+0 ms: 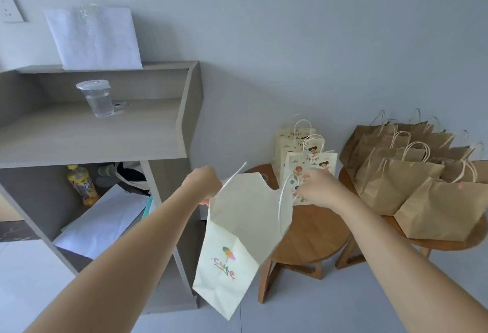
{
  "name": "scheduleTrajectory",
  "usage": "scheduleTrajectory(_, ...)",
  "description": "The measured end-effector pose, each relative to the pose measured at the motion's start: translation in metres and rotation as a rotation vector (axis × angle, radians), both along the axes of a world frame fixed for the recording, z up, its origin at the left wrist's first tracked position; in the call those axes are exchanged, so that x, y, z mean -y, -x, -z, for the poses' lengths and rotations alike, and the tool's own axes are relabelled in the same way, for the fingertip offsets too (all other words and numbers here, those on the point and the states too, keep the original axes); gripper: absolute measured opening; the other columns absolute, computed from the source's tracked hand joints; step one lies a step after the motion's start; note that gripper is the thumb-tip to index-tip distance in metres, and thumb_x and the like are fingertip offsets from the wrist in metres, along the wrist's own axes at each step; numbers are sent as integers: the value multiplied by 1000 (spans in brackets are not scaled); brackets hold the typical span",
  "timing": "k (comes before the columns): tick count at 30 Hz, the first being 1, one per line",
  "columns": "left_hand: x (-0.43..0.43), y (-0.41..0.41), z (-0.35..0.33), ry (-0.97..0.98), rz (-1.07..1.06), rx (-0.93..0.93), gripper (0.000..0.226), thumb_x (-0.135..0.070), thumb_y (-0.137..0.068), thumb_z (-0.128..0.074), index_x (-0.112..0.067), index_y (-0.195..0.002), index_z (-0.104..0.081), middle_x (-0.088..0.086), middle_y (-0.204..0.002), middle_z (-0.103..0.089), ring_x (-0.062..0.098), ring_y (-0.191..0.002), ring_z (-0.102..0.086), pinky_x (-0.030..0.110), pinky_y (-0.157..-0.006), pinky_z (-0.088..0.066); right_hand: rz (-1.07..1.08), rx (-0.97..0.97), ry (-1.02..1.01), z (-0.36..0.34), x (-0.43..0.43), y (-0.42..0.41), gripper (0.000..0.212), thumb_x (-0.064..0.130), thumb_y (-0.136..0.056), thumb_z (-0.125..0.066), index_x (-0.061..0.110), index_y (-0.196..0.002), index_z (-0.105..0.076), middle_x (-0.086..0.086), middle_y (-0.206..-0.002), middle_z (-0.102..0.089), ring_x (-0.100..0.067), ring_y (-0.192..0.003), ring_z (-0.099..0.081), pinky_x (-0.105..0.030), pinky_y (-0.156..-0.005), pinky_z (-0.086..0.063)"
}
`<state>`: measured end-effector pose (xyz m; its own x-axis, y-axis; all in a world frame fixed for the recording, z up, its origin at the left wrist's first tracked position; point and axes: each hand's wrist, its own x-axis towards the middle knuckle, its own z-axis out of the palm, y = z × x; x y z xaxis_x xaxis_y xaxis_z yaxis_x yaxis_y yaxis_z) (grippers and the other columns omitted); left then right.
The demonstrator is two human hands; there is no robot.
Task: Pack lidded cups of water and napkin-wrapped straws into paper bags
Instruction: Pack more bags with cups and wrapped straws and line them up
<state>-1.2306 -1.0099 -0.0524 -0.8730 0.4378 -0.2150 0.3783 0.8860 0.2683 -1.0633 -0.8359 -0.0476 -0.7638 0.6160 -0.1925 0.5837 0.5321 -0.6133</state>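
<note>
Step in hand, as judged: opening a bag for loading. The cream paper bag [237,227] hangs in the air, its mouth spread between the left hand [204,180] and the right hand [318,190]. Both sets of fingers are clenched on its rim, the right beside a handle. The next move probably calls for freeing one hand to fetch the lidded cup [97,98], which stands farther off on the grey desk [105,142]. Printed bags [309,163] and brown bags [412,174] stand on round desks [311,235] beyond.

Held paper bag [237,229]: cream, multicolour "cute" print. Bags [307,158] behind it: cream, cartoon kids, bunting. Right stack of bags [412,182]: plain kraft brown. Shelf unit [105,131]: grey woodgrain. Bottle [80,182]: yellow.
</note>
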Motion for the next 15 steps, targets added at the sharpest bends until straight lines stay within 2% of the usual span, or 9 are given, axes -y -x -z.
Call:
scheduleTrajectory(2, -15, 1, 10, 42, 53, -33, 27, -4, -86, -43, -9, -60, -42, 5, -59, -53, 15, -48, -52, 20, -40, -32, 76, -240, -30, -3, -5, 4, 42, 11, -87, -49, 13, -130, -47, -4, -122, -55, -22, -107, -54, -33, -83, -48)
scheduleTrajectory(4, -36, 5, 22, 85, 113, -53, 25, -9, -85, -45, -9, -61, -43, 3, -58, -48, 16, -48, -46, 21, -44, -33, 39, -276, -54, 1, -7, 10, 42, 22, -89, -54, 14, -130, -48, -4, -126, -54, -20, -111, -52, -34, -89, -47)
scheduleTrajectory(7, -69, 12, 38, 88, 182, -44, 28, -21, -87, -48, -12, -61, -43, 0, -62, -46, 16, -53, -42, 22, -48, -30, -99, 81, -59, 30, -14, 26, 62, 47, -82, -62, 12, -131, -48, -4, -129, -54, -22, -114, -53, -34, -91, -46)
scheduleTrajectory(8, -83, 16, 43, 89, 206, -41, 29, -24, -89, -47, -14, -62, -43, -1, -63, -46, 15, -55, -42, 22, -49, -30, -123, 176, -56, 42, -20, 32, 58, 47, -81, -63, 11, -125, -53, -5, -124, -57, -23, -110, -56, -34, -91, -48)
scheduleTrajectory(9, -94, 21, 49, 82, 227, -25, 32, -28, -90, -47, -14, -62, -44, -2, -63, -46, 15, -56, -42, 22, -49, -29, -134, 227, -64, 55, -26, 36, 45, 41, -83, -63, 11, -116, -57, -6, -117, -61, -23, -104, -58, -31, -87, -49)
scheduleTrajectory(11, -118, 31, 61, 60, 285, 31, 38, -37, -92, -45, -13, -64, -49, -1, -64, -47, 16, -59, -44, 23, -51, -30, -122, 285, -119, 72, -42, 38, 11, 22, -92, -52, 12, -89, -55, -3, -93, -59, -19, -91, -54, -12, -66, -42)
scheduleTrajectory(12, -129, 37, 68, 56, 314, 63, 43, -43, -94, -43, -12, -66, -53, -1, -64, -48, 17, -60, -45, 24, -52, -31, -86, 298, -137, 79, -51, 40, 19, 15, -95, -45, 16, -76, -45, 2, -80, -49, -16, -82, -48, -7, -53, -33)
scheduleTrajectory(13, -141, 44, 75, 46, 351, 99, 48, -49, -95, -41, -11, -69, -57, 0, -64, -49, 17, -61, -46, 26, -53, -33, -54, 312, -160, 84, -62, 43, 28, 11, -96, -41, 17, -69, -36, 5, -73, -39, -14, -73, -43, -9, -46, -28)
scheduleTrajectory(15, -158, 56, 92, 35, 399, 160, 57, -55, -95, -37, -9, -76, -63, 3, -66, -52, 17, -62, -48, 29, -56, -36, 1, 363, -152, 93, -84, 48, 25, 7, -95, -39, 13, -71, -39, 4, -72, -38, -12, -62, -38, -15, -47, -26)
